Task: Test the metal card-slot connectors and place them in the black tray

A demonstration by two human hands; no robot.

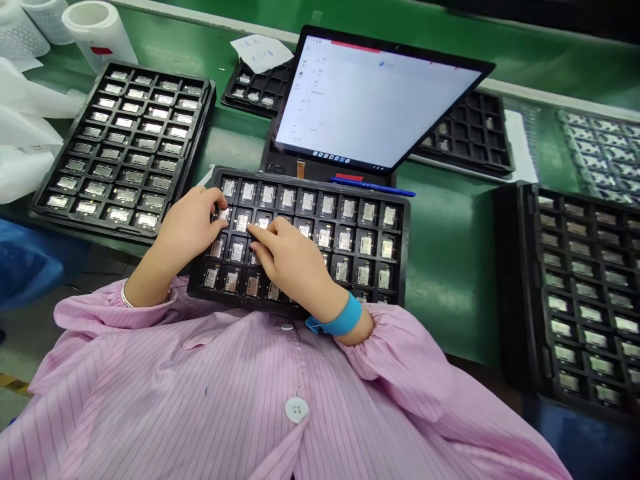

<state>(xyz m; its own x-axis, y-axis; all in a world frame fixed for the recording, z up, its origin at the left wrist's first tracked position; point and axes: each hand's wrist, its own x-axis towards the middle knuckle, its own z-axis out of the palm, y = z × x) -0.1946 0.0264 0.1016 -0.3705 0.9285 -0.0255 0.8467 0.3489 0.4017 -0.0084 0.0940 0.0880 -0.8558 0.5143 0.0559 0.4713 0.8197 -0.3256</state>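
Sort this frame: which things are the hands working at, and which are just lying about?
At the hands: left hand, right hand, black tray of metal parts.

Lying about: tablet, blue pen, far-left tray, far-right tray, paper note, film roll.

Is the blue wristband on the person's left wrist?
No, the blue wristband is on the arm of the right hand, just behind that hand.

Pink striped smock [210, 393] (white buttons [297, 410]) and a blue wrist strap [340, 317].
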